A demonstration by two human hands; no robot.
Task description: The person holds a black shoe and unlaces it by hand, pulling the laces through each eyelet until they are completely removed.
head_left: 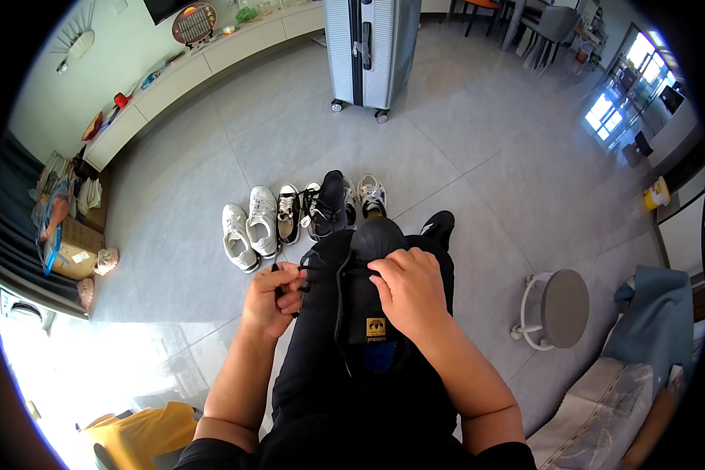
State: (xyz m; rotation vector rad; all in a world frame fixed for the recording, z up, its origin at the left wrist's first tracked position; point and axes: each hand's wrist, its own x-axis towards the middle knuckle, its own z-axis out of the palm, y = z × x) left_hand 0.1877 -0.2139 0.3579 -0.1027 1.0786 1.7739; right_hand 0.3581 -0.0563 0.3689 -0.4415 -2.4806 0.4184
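A black shoe (pixel 377 239) rests on my lap, toe pointing away from me, with a gold label (pixel 376 329) on its tongue and a blue patch inside. My left hand (pixel 274 296) is closed on a black shoelace (pixel 315 269) just left of the shoe. That lace runs across to the shoe's lacing. Over the shoe's right side, my right hand (pixel 412 290) is closed, its thumb and fingertips pinching at the lace by the eyelets. The exact spot under those fingers is partly hidden.
Beyond my knees stands a row of shoes: white sneakers (pixel 262 215), black-and-white sneakers (pixel 288 213) and a black shoe (pixel 334 200). A silver suitcase (pixel 360 59) stands farther off. To the right is a round stool (pixel 565 309); a cardboard box (pixel 77 249) sits left.
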